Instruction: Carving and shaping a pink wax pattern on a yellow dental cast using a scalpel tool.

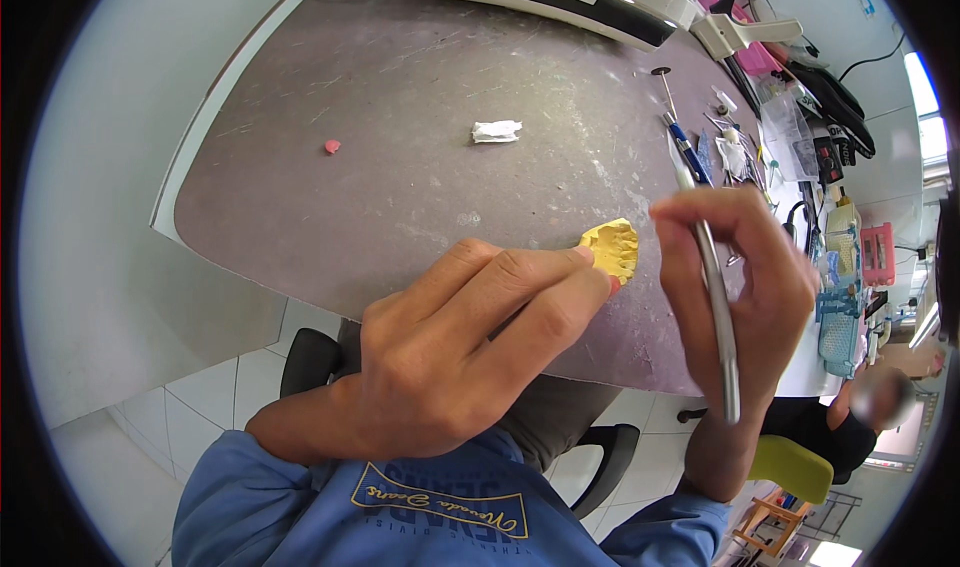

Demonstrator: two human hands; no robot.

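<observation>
Bright light is prevailing, the window (926, 95) glaring white at far right. Slight blur is softening the right hand (765, 277). Fisheye distortion is bending the tabletop (390, 182); blackness is ringing the view.

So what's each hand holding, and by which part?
Left hand: yellow tooth model, by its near-left side. Right hand: metal tool, by its shaft.

You sit at a scuffed grey-brown workbench (400, 87) over a white-tiled floor (200, 397), black armrests (310, 362) at your sides, with a lime-green chair (790, 469) and a bright window (931, 132) off to your right.
</observation>
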